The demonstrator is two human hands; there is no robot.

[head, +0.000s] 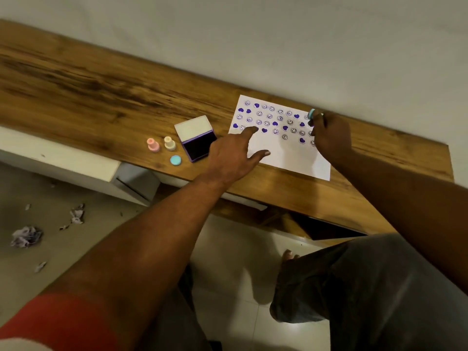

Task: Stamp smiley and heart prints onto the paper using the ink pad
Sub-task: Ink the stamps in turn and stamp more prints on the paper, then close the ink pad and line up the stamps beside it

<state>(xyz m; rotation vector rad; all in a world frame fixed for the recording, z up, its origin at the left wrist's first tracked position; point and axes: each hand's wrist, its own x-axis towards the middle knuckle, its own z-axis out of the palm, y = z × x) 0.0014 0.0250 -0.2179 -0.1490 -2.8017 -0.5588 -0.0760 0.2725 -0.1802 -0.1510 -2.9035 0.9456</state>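
A white paper (pixel 286 155) lies on the wooden table (pixel 101 97), covered with several purple smiley and heart prints. My left hand (pixel 235 153) rests on the paper's left edge, fingers spread, holding it flat. At the sheet's far right edge, my right hand (pixel 329 135) grips a small blue stamp (pixel 311 113). The open purple ink pad (pixel 198 146) with its white lid raised sits just left of the paper.
A pink stamp (pixel 153 144) and a cream stamp (pixel 170 143) stand left of the ink pad, with a blue round cap (pixel 175 160) in front of them. Crumpled paper scraps (pixel 26 236) lie on the floor at left. My knee (pixel 354 274) is below the table edge.
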